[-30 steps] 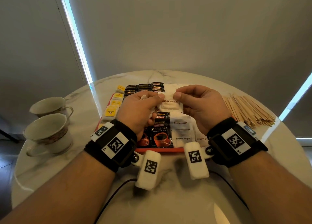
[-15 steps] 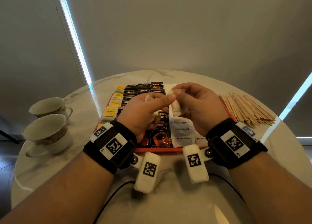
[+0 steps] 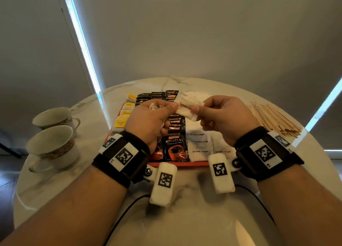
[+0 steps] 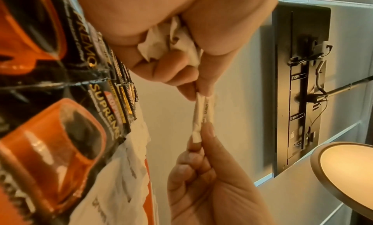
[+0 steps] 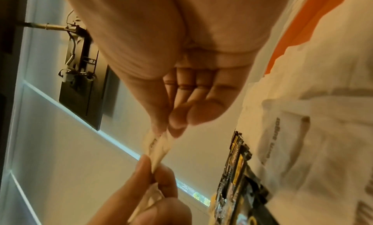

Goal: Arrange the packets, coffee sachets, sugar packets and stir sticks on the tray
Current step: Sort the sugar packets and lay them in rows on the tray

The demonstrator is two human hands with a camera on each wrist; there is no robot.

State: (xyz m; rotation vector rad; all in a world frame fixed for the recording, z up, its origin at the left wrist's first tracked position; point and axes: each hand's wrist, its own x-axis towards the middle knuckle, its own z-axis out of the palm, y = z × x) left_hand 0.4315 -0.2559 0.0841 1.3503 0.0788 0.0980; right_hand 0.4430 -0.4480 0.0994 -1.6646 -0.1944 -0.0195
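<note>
Between our hands: brown sugar packet [image 3: 187,110], long axis running hand to hand.
Left hand [image 3: 150,119]: pinches one end, more packets bunched in palm.
Right hand [image 3: 223,116]: pinches other end.

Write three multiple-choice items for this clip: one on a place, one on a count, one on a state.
1. Where does the pile of stir sticks lie?
A. on the table right of the tray
B. inside a cup
C. on the coffee sachets

2. How many cups stand on the table?
A. one
B. two
C. four

3. How is the brown sugar packet held?
A. lying flat on the tray
B. pinched between both hands above the tray
C. tucked under a cup

Answers: 1 A, the sticks lie past the tray edge; 2 B, two cups stand at left; 3 B, the left hand and right hand each pinch one end.
</note>
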